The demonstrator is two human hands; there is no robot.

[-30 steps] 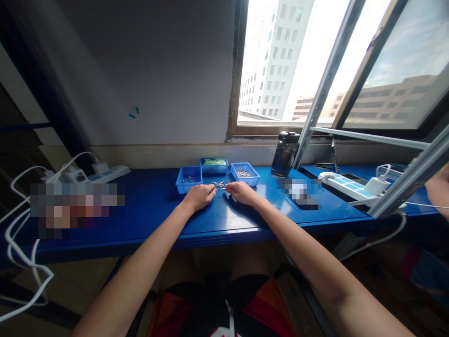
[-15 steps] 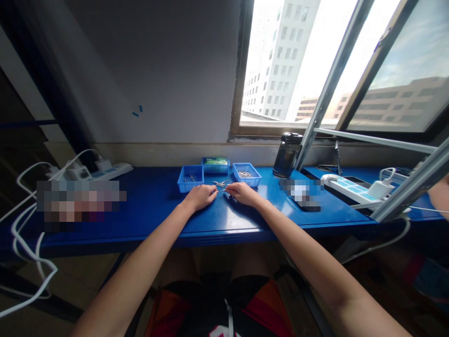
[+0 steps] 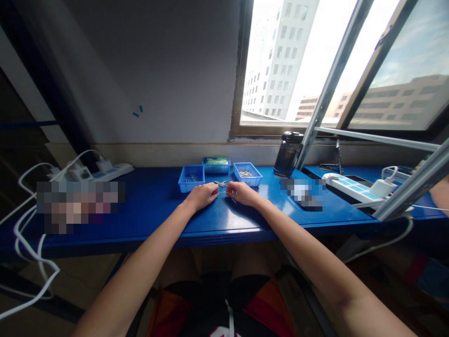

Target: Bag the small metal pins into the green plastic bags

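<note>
My left hand [image 3: 202,195] is closed in a pinch over the blue table [image 3: 154,206]. Facing it, my right hand [image 3: 242,193] also pinches with its fingers. A thin metal rod [image 3: 222,192] spans the small gap between the fingertips, one end in each hand; its exact kind is too small to tell. Just beyond lies a small pile of thin metal pieces [image 3: 220,183]. Close behind my left hand stands a blue tray [image 3: 190,188] with a few metal pieces. Behind my right hand is another blue tray [image 3: 251,181], holding many small metal parts.
A third blue tray [image 3: 216,170] with green packets sits at the back. To the right stand a dark bottle [image 3: 287,155], a metal frame post [image 3: 321,89] and a white power strip [image 3: 354,188]. White cables [image 3: 21,234] hang at the left edge.
Both hands stay almost in place, still pinching the thin metal rod. The whole view has shifted very slightly.
</note>
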